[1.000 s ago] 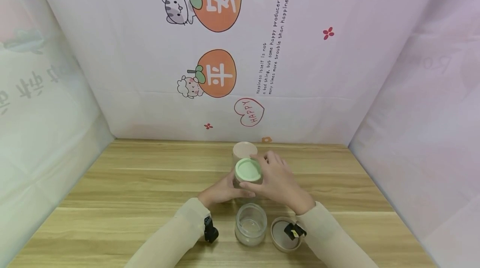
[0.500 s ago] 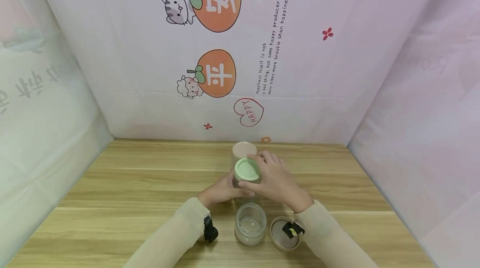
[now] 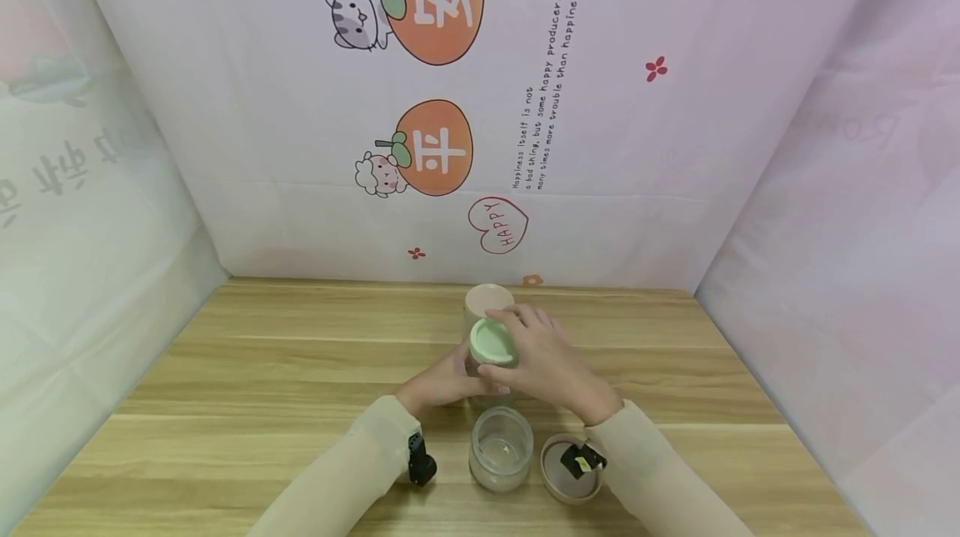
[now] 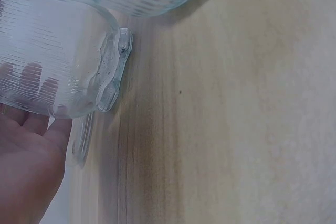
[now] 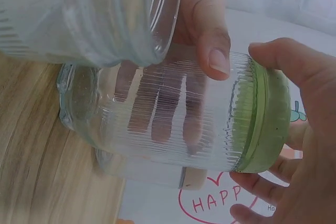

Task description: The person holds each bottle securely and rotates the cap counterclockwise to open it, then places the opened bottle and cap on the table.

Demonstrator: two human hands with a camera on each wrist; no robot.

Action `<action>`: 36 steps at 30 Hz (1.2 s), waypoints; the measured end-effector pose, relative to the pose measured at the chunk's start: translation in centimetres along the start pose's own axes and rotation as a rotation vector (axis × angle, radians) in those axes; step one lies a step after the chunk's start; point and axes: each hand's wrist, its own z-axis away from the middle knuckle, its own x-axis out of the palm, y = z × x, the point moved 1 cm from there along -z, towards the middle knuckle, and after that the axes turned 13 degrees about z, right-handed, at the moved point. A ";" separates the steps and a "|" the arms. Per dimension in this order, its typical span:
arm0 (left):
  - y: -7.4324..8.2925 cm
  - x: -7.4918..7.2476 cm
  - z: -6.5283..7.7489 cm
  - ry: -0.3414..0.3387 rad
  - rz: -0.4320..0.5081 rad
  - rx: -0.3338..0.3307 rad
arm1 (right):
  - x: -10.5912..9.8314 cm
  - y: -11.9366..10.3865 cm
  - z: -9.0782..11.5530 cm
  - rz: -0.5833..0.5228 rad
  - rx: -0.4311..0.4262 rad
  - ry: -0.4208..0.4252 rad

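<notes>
A ribbed glass jar with a green lid stands upright on the table between both hands. My left hand grips its glass body; in the right wrist view those fingers show through the clear wall, with the thumb on the near side. The right hand holds the green lid by its rim, thumb at the front and fingers spread round the far side. In the left wrist view, the left hand lies behind the jar, whose scalloped base meets the wood.
Directly in front of the hands stands an open glass jar. A round beige lid lies to its right, partly under the right wrist's camera. Behind the held jar is another with a beige lid, near the printed cloth wall.
The right hand has turned slightly to the left on the green lid, its fingers shifting over the rim and its wrist drifting left. My left hand has stayed put on the jar.
</notes>
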 end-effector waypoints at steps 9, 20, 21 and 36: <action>0.0 0.0 0.0 0.027 -0.019 -0.005 | 0.2 0.4 0.1 -0.093 -0.066 -0.004; 0.1 0.1 0.1 0.030 0.002 -0.022 | 0.0 0.7 0.3 -0.182 -0.134 -0.024; 0.1 0.1 0.1 0.033 0.001 -0.022 | 0.0 0.7 0.3 -0.186 -0.133 -0.032; 0.0 -0.1 0.0 -0.010 -0.005 0.025 | 0.1 0.1 0.1 -0.032 -0.045 0.030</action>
